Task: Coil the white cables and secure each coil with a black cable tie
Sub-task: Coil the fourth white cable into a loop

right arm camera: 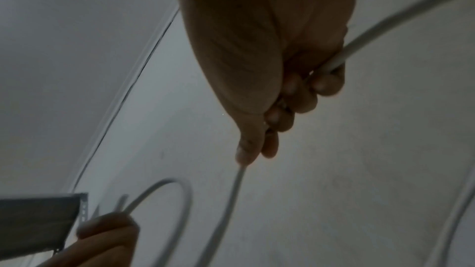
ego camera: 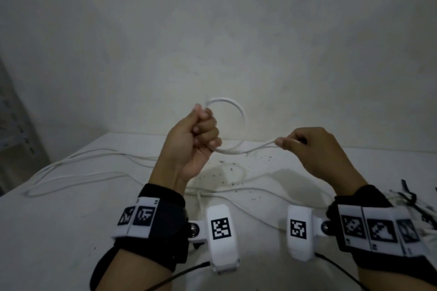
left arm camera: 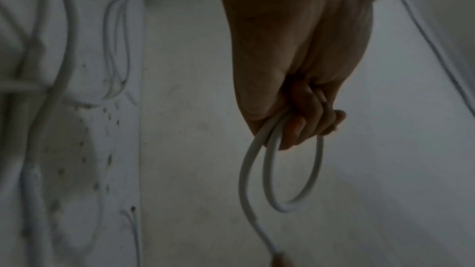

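My left hand (ego camera: 201,130) is raised above the white table (ego camera: 59,220) in a fist and grips a round loop of white cable (ego camera: 238,111). In the left wrist view the loop (left arm camera: 295,200) hangs from the curled fingers (left arm camera: 303,125). The same cable runs right to my right hand (ego camera: 293,142), which pinches it between thumb and fingers. In the right wrist view the cable (right arm camera: 231,200) leaves the thumb tip, and its tail (right arm camera: 385,21) trails out behind the hand. Black cable ties (ego camera: 409,196) lie at the table's right edge.
More white cable (ego camera: 78,175) lies in long loose loops across the left and middle of the table. Dark specks (ego camera: 227,168) dot the table under the hands. A plain wall (ego camera: 212,30) stands close behind. A metal shelf (ego camera: 14,113) stands at far left.
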